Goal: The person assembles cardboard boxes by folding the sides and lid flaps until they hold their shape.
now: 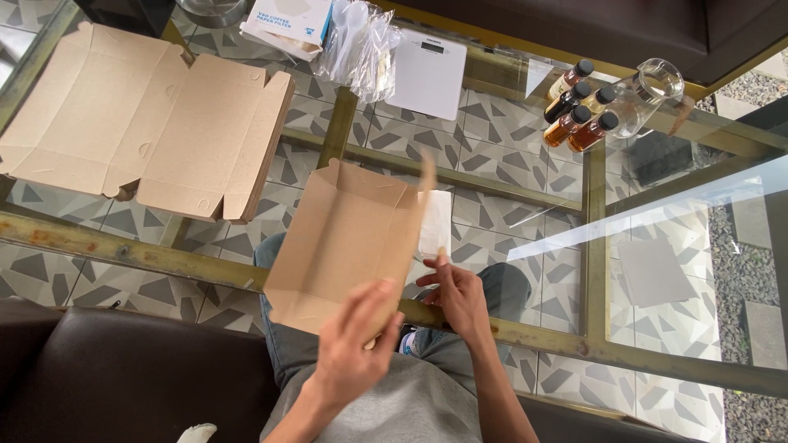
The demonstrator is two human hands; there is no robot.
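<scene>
half-folded cardboard box (345, 238) at picture centre, above the glass counter (525, 156). left hand (355, 344) gripping its near edge at 6 o'clock; right hand (455, 297) pinching the right flap at 4 o'clock. flat cardboard sheets (139, 123) lying at 10 o'clock, small bottles (579, 107) at 2 o'clock.

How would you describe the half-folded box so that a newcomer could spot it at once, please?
Start at the glass table and look at its near edge. The box is there, held up by the left hand and right hand. Unlike the flat cardboard far left, its sides stand up.
</scene>
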